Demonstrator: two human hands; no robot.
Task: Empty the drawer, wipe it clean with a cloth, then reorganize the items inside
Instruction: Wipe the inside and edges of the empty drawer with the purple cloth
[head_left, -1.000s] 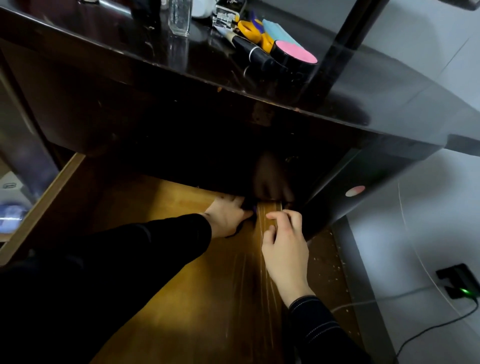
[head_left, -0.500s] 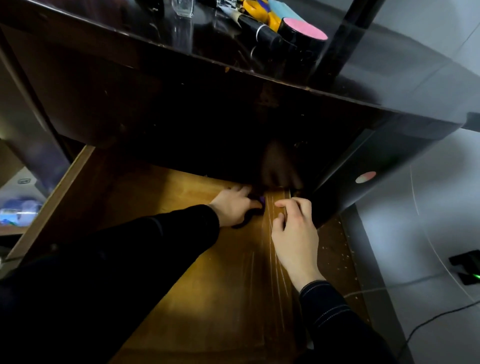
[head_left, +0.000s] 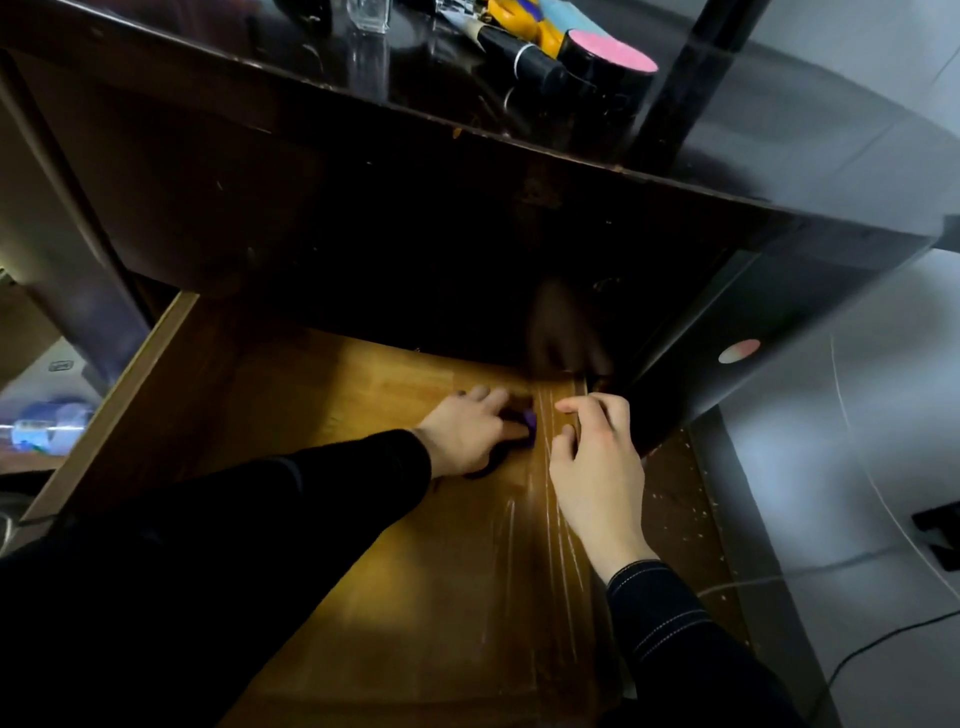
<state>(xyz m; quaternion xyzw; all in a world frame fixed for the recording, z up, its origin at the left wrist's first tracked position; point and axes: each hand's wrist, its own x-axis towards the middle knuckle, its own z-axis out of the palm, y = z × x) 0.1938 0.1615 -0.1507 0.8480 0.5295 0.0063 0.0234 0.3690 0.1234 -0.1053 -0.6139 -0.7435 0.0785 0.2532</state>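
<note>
The wooden drawer (head_left: 322, 415) stands pulled out under the dark desk, its floor bare. My left hand (head_left: 467, 434) reaches to the drawer's back right and grips a small dark object with a purple part (head_left: 527, 418); most of it is hidden under my palm. A shiny clear strip (head_left: 540, 519) runs along the drawer floor from the back towards me. My right hand (head_left: 597, 457) lies on that strip with curled fingers, forefinger and thumb pinching at its far end.
On the desk top (head_left: 779, 135) lie a black tin with a pink lid (head_left: 610, 57), a black marker (head_left: 519, 47), yellow-handled scissors (head_left: 511, 13) and a clear glass (head_left: 371, 13). A dark post (head_left: 691, 67) rises at the right. Cables and a plug (head_left: 935, 530) lie on the floor.
Both hands stay at the drawer's back right corner. My left hand has drawn slightly back and the purple part now shows beside its fingers. The view has tilted a little.
</note>
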